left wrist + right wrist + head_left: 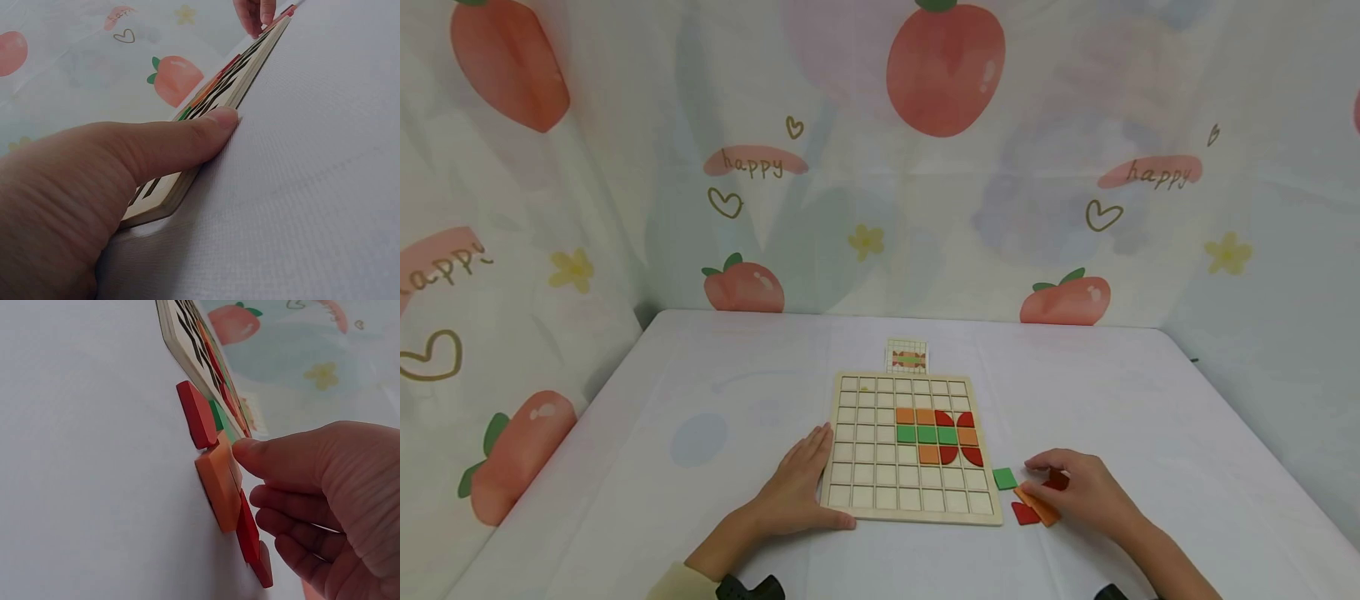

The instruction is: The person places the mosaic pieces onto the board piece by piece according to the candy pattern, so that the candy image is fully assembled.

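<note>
Head: L hand spread vs pale wooden gridded board; R hand, tips apart, nr orange square tiles; pinch 1 by edges.

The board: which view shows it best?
The head view: the board shows from above, nearly unobstructed. The left wrist view shows it steeply slanted, partly behind the left hand; the right wrist view, only a slanted part, cut off at the top.

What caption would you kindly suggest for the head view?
Left hand resting against a gridded board, right hand at loose colored tiles, pattern card beyond.
</note>
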The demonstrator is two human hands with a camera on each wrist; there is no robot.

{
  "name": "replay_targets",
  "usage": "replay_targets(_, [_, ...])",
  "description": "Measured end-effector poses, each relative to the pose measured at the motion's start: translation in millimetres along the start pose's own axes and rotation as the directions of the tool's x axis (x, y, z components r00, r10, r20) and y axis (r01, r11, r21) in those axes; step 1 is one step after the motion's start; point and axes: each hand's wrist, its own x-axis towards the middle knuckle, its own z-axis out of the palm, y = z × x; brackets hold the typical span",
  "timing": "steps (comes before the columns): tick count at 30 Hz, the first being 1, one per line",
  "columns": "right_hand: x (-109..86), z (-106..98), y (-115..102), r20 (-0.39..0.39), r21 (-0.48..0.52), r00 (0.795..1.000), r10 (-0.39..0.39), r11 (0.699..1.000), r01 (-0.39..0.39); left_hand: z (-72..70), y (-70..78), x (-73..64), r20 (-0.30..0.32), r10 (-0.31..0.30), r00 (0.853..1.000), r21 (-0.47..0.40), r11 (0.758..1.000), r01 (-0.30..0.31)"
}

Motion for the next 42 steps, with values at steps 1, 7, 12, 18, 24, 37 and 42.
replay_targets(1, [-1.4,0,0,0.006,-0.003,1.000,0.006,1.000,-0.006,-0.2,0.0,-0.1,-0.002,0.001,1.000,0.001,1.000,-0.001])
replay_targets(7, [-10.3,-1,-1,0.031,-0.034,0.999,-0.009,0.999,0.010,0.3,-0.5,-0.3,0.005,-0.004,1.000,0.000,1.000,0.004])
replay_targets(12, [-13.0,-1,-4,0.005,-0.041,0.999,-0.051,0.998,0.051,1.3,-1.4,-0.3,0.003,-0.007,1.000,0.009,1.000,0.007])
replay_targets(18, [-12.1,0,-8,-0.007,-0.024,0.995,-0.098,0.995,0.098,1.4,-1.5,-0.4,0.001,-0.007,1.000,0.008,1.000,0.007])
replay_targets(24, [-7.5,0,-9,0.027,0.006,0.996,-0.080,0.997,0.080,1.3,-1.2,-0.5,0.002,-0.005,1.000,0.008,1.000,0.005])
replay_targets(37, [-0.7,1,-5,0.044,-0.016,0.998,-0.044,0.999,0.045,1.0,0.1,0.4,0.004,-0.005,1.000,0.011,1.000,0.005])
replay_targets(42, [-0.2,2,-2,0.059,-0.052,0.994,-0.093,0.994,0.097,1.2,0.0,0.8,0.000,-0.004,1.000,0.014,1.000,0.004])
